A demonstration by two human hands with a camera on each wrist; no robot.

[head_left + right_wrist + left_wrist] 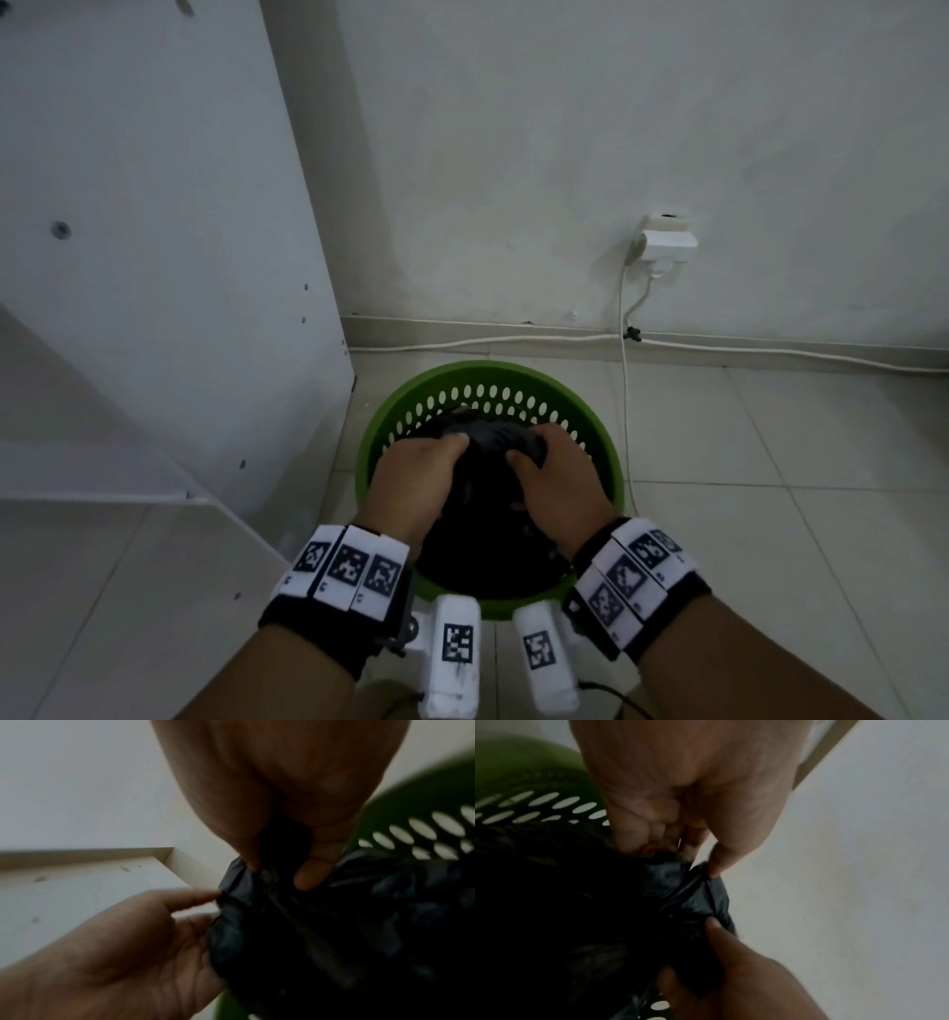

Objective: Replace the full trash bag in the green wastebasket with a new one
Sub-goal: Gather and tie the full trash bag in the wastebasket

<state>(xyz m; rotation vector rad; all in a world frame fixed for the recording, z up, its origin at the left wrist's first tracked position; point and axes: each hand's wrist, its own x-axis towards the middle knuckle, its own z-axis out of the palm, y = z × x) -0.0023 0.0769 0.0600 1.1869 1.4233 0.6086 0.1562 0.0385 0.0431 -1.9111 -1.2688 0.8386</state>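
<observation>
Here I have both hands down in the basket [613, 462], on the floor by the wall. The bag [488, 437] sits inside it, its gathered top bunched between my hands. My left hand [416, 483] pinches that top with curled fingers [716, 862]; my right hand [557, 478] grips it too, thumb and fingers [313, 870] closed on the plastic.

Bare forearms; black wristbands [328, 634] carrying white blocks [629, 575] printed with black square-pattern markers, both wrists.
</observation>
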